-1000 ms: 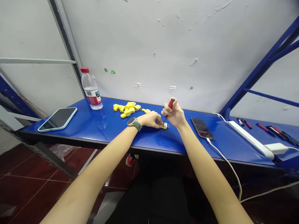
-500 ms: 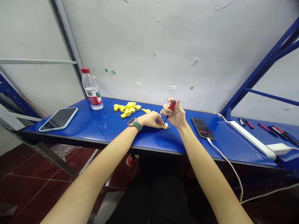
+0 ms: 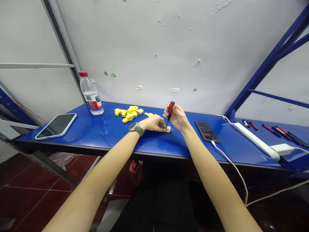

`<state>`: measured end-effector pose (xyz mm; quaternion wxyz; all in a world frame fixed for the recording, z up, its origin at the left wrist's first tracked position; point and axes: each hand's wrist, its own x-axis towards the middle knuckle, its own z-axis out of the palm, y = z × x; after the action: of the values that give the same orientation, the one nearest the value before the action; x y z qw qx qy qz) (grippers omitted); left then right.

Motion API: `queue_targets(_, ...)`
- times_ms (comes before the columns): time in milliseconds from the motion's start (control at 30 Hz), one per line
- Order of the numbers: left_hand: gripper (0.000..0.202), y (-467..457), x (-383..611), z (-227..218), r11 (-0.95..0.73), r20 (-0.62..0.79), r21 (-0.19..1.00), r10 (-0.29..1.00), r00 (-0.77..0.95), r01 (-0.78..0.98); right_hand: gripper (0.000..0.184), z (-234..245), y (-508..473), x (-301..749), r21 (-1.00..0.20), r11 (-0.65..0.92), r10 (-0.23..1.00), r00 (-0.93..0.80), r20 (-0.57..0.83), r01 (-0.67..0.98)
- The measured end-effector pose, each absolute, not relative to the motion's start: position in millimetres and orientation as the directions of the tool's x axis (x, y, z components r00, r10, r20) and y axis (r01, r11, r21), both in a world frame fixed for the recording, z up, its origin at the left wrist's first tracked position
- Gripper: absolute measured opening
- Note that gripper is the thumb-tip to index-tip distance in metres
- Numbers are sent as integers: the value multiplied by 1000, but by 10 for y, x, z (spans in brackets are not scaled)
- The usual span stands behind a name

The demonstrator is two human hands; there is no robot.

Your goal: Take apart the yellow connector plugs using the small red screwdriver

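White wall up top, blue bench across mid-frame, and just right of centre, here's the action! The right hand has its grip wrapped round a red-handled screwdriver, handle up, shaft slanting down and slightly left, tip at a small yellow-and-white plug. The left hand's grip pinches that plug's left end; its long axis runs crosswise, prongs pointing right!
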<state>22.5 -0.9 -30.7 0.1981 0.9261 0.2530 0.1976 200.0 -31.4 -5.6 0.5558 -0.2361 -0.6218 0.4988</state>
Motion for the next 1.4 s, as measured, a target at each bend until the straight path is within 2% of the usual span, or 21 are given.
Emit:
queue_targets(233, 11, -14, 245, -312, -798, 257, 475, 530, 808, 371, 43, -19, -379, 1942, -843, 214, 854, -324, 407, -494)
queue_targets(433, 11, -36, 238, -299, -794, 257, 463, 546, 797, 395, 42, -25, -364, 1962, -826, 273, 858, -265, 441, -492)
queue_targets(667, 9, -63, 238, -277, -803, 252, 425, 549, 797, 419, 34, -40, -338, 1959, -823, 223, 846, -317, 430, -522)
queue_targets(800, 8, -67, 240, -275, -806, 247, 423, 542, 803, 414, 47, -17, -368, 1985, -833, 195, 852, -331, 405, -518)
queue_targets(1000, 13, -56, 235, -290, -819, 278, 398, 537, 796, 413, 48, -29, -337, 1973, -835, 288, 860, -257, 441, -469)
queue_targets(1200, 12, -91, 235, -267, -833, 280, 388, 514, 811, 394, 38, -17, -341, 1978, -838, 233, 870, -280, 406, -493)
queue_targets(1300, 11, -96, 241, -269, -841, 278, 383, 499, 821, 382, 45, 6, -377, 1992, -852, 189, 883, -296, 365, -487)
queue_targets(1400, 10, -88, 253, -286, -845, 288, 361, 504, 814, 396, 45, 6, -391, 1994, -848, 209, 864, -314, 393, -487)
